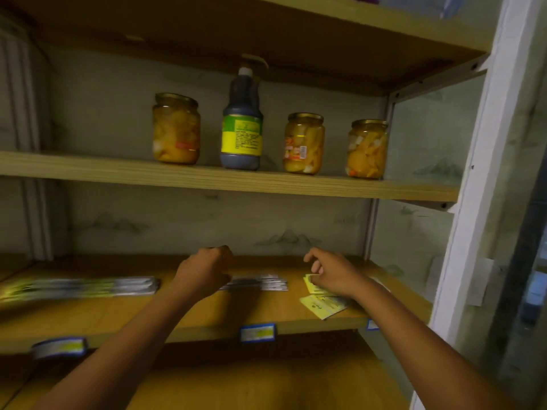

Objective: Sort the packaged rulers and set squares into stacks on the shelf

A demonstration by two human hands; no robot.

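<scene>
The right hand (333,272) rests curled over yellow-carded packets (321,303) near the right end of the shelf (266,309), its grip narrow on their top edge. The left hand (204,270) hovers over the shelf with fingers curled in; whether that grip holds anything cannot be told. Beside it, between the hands, lies a short stack of silvery packaged rulers (260,284). A longer, blurred stack (80,288) lies well to the left. Above, three jars (176,130) and a dark bottle (241,128) stand on a higher shelf.
</scene>
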